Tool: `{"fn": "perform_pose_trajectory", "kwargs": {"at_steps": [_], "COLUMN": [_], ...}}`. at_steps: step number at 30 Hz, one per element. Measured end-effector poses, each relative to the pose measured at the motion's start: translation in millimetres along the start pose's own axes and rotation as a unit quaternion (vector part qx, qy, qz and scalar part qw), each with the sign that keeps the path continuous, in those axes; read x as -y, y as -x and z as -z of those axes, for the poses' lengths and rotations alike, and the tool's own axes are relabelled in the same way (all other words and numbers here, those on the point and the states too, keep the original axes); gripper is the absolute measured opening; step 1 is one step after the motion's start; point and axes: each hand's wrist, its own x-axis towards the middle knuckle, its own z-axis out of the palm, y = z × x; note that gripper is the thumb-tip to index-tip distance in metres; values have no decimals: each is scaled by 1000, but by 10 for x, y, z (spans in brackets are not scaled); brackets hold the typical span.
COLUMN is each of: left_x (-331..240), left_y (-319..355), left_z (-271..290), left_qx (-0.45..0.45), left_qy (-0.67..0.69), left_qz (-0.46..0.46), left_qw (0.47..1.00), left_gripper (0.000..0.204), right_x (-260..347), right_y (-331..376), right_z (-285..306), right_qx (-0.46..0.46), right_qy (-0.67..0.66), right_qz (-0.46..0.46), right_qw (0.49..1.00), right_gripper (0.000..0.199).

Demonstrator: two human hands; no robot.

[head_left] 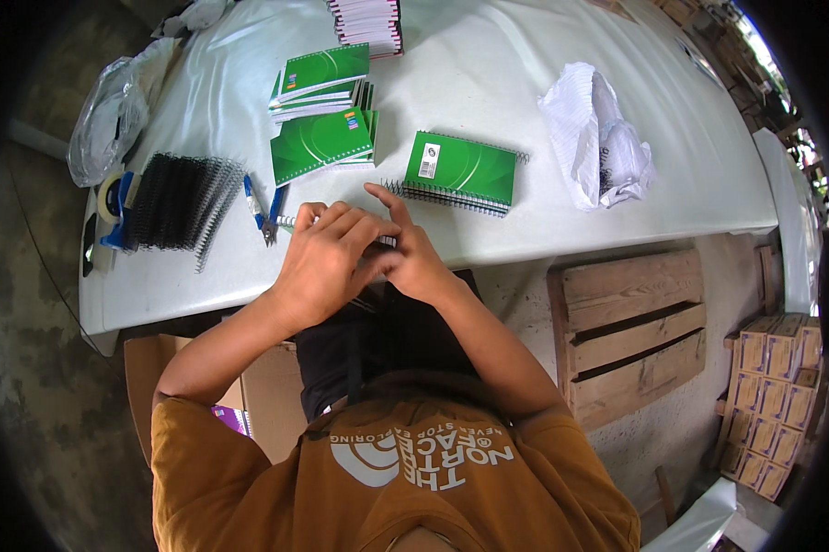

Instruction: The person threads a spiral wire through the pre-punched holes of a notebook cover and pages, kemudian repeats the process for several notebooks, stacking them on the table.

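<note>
At the table's near edge, my left hand (327, 262) and my right hand (416, 258) are close together around a notebook (285, 222). Only a little of its page edge and binding shows; my fingers cover the rest. My left fingers curl over it. On the other side my right thumb and fingers press at its edge, with one finger raised. Just beyond lies a stack of green notebooks (465, 168) with dark wire coils sticking out at its sides. More green notebooks (320, 145) are piled to its left. Blue-handled pliers (265, 212) rest left of my left hand.
Many black spiral coils (177, 198) lie at left beside a blue tape dispenser (115, 210). A clear plastic bag (111, 124) is behind them. White plastic (598, 138) holding coils sits right; a notebook stack (366, 26) stands far back. Below are a cardboard box (272, 396) and wooden pallet (630, 331).
</note>
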Motion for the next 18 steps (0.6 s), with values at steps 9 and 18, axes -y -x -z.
{"fn": "perform_pose_trajectory", "kwargs": {"at_steps": [9,18], "left_x": [-20,-351], "left_y": [-104,-670], "left_z": [155,-551], "left_qx": [18,-292], "left_qy": [-91,575], "left_qz": [-55,129], "left_qw": [994,753], "left_gripper": [32,35], "right_x": [214,400], "right_y": [74,-240], "right_z": [51,513], "right_qx": [-4,-387], "right_qy": [6,-43], "right_qz": [-44,2], "right_qw": [999,921], "right_gripper": [65,48]}}
